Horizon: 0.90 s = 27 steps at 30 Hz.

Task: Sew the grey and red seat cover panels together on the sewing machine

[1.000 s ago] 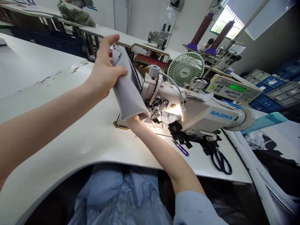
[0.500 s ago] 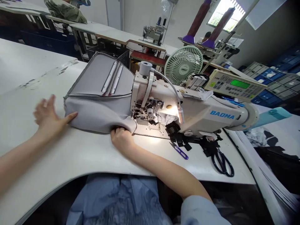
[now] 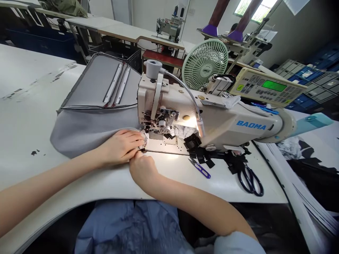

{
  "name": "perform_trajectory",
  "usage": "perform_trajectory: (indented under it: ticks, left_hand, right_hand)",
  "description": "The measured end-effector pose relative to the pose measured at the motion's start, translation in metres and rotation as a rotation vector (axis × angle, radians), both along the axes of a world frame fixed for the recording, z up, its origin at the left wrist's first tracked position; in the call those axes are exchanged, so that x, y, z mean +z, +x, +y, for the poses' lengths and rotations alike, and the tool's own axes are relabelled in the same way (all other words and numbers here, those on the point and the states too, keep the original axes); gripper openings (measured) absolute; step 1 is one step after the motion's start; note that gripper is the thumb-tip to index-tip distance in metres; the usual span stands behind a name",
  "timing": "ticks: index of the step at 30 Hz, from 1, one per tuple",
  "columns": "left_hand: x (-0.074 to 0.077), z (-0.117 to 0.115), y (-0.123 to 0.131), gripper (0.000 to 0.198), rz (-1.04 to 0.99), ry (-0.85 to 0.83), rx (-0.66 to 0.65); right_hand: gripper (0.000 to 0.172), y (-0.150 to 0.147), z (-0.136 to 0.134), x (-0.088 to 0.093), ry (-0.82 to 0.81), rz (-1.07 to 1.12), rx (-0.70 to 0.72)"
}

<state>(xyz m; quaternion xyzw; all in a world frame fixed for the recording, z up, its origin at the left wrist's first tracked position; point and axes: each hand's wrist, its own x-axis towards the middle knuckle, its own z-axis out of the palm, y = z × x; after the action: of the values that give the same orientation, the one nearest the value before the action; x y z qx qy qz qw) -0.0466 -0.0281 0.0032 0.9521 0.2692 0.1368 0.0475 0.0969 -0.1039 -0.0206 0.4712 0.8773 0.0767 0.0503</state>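
A grey fabric piece with a zipper panel lies on the white table, left of the cream sewing machine. My left hand lies on the fabric's right edge, fingers together and pressing it down beside the presser foot. Just below it, my right hand is curled into a pinch at the fabric's edge by the needle plate. What it pinches is hidden.
Purple thread snips and black scissors lie on the table right of my hands, among black fabric scraps. A green fan and a control panel stand behind the machine. Other sewing tables stand further back.
The fabric, held up a second ago, now lies flat on the table. My left hand has moved right onto its edge near the needle, and my right hand has closed in beside it.
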Motion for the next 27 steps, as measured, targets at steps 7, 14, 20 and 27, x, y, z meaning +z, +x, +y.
perform_trajectory:
  ticks: [7,14,20,27]
  left_hand:
    - [-0.003,-0.002,-0.011,0.051,0.092,0.105,0.083]
    - [-0.026,0.020,-0.003,0.025,0.020,0.072,0.029]
    - [-0.035,0.017,-0.009,0.019,-0.136,0.047,0.083]
    - [-0.032,0.012,0.000,0.034,-0.136,0.187,0.206]
  right_hand:
    - [0.025,-0.014,0.001,0.017,-0.136,-0.018,0.056]
    - [0.021,0.044,-0.019,0.027,-0.118,0.187,0.245]
    - [0.030,0.065,0.039,0.012,0.217,0.278,0.146]
    - [0.025,0.060,0.077,-0.007,0.205,0.263,0.184]
